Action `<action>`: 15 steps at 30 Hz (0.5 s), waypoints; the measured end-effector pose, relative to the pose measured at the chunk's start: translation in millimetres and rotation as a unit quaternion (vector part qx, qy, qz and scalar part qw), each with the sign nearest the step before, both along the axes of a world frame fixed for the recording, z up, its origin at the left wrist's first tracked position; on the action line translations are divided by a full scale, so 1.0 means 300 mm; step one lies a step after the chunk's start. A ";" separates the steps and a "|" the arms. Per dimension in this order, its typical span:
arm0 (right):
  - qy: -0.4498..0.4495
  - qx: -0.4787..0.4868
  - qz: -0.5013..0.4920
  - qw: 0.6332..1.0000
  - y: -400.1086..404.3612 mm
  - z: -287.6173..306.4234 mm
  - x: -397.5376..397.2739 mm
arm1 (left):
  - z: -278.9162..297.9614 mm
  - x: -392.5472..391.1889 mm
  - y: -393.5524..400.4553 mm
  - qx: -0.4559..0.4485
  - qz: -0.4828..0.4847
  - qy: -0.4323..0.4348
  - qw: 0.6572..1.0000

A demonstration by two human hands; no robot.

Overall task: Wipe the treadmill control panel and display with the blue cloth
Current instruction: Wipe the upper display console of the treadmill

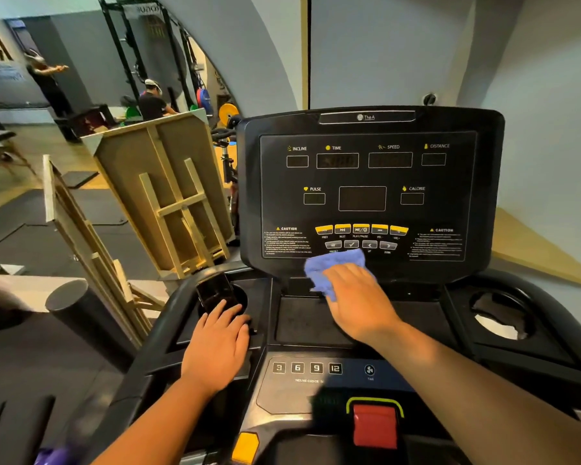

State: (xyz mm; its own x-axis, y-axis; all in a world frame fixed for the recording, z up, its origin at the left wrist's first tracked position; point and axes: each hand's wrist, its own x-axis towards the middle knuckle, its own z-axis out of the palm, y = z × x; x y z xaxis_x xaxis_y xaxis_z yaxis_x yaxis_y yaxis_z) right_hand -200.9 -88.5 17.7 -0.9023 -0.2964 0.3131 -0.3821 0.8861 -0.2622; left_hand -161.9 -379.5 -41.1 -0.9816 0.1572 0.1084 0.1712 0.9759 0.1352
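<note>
To your left, two wooden frames [168, 193] lean upside down against each other on dark floor mats [21, 236]. Just before them lies a black foam roller [78, 310]. Beyond, you see a black squat rack [141, 55], coloured weight plates [228, 112] and two people [151, 100] standing well apart in the gym. A dark phone [215, 292] sits upright in the left cup holder; the right cup holder [500, 313] holds something pale and crumpled.
</note>
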 end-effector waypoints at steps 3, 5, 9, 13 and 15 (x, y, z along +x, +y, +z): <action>0.032 0.006 -0.073 0.997 0.149 -0.013 0.020 | -0.002 -0.001 0.000 -0.003 0.000 -0.002 1.000; 0.037 0.029 -0.109 0.993 0.236 -0.003 0.034 | -0.002 -0.001 0.002 -0.005 0.000 -0.002 1.000; 0.022 -0.067 -0.082 0.994 0.240 0.086 0.034 | -0.003 0.001 0.001 0.001 0.000 -0.001 1.000; 0.074 -0.168 -0.209 0.960 0.180 0.107 0.091 | 0.000 0.002 -0.001 0.003 0.000 -0.006 1.000; 0.052 -0.258 -0.234 0.936 0.167 0.113 0.132 | 0.004 0.004 0.002 0.006 -0.001 -0.004 1.000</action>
